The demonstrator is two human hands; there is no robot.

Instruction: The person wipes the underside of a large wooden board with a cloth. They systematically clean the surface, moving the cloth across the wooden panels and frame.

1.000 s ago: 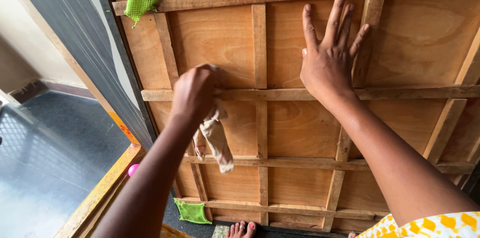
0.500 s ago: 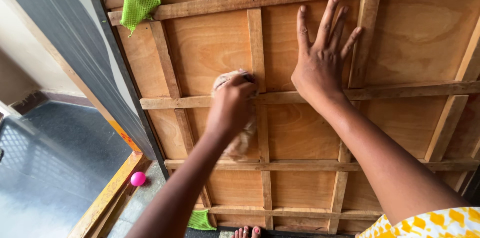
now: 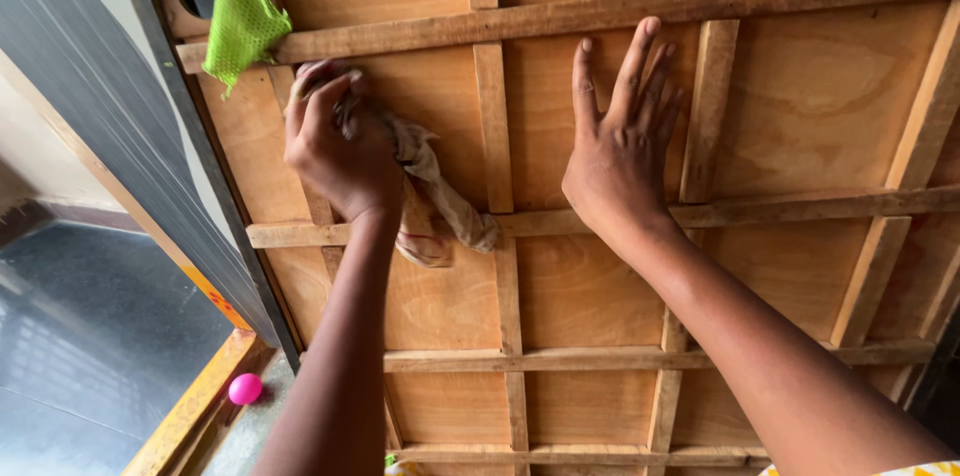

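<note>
My left hand (image 3: 335,141) clutches a crumpled beige rag (image 3: 440,198) against the wooden panel (image 3: 800,96) below a green mesh bag (image 3: 238,14), while my right hand (image 3: 615,141) presses flat, fingers spread.

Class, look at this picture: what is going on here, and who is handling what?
A person is wiping a large wooden panel crossed by a grid of wooden battens. The left hand presses a crumpled beige cloth against the upper left part of the panel, just below a green mesh bag hanging near a round hole. The right hand lies flat on the panel, fingers spread, holding nothing. A pink ball lies on the floor at lower left.
</note>
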